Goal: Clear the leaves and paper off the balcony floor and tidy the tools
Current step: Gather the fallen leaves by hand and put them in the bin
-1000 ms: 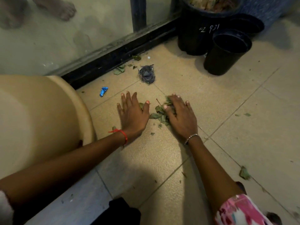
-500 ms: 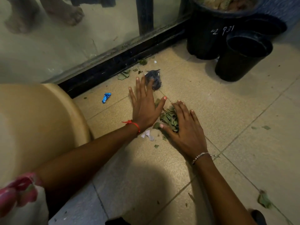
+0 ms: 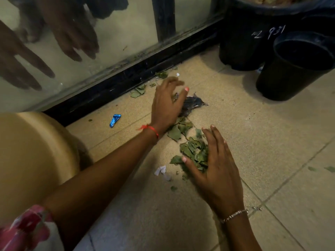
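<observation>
A: So, where is the stuff to be cleared?

B: Most of it is in a leaf pile (image 3: 193, 151) on the tiled floor (image 3: 262, 127), right in front of the person. The right hand (image 3: 215, 171) rests against the pile's right side, with the fingers straight and together and the thumb spread round the near edge. It holds nothing. I'd say it stands there as a wall so the pile can't scatter.

A: And the left hand?

B: The left hand (image 3: 166, 104) is out beyond the pile, over the near edge of a dark crumpled scrap (image 3: 196, 104). Its fingers are loosely bent and blurred, the thumb is out, and I can see nothing gripped. It looks placed behind the scrap to rake it towards the pile.

A: What else needs gathering?

B: A few loose leaves (image 3: 138, 90) lie against the black door track (image 3: 108, 91). A white paper scrap (image 3: 160, 170) sits just left of the pile, and a blue wrapper (image 3: 114, 120) lies apart, nearer the beige tub (image 3: 36, 151). Some green bits (image 3: 329, 169) lie well off to the right.

A: Any tools?

B: None that I can make out. A big black pot (image 3: 243, 42) stands in the far corner with a smaller black pot (image 3: 297, 69) in front of it. The tub sits close on the left, perhaps to take the sweepings, though that is a guess.
</observation>
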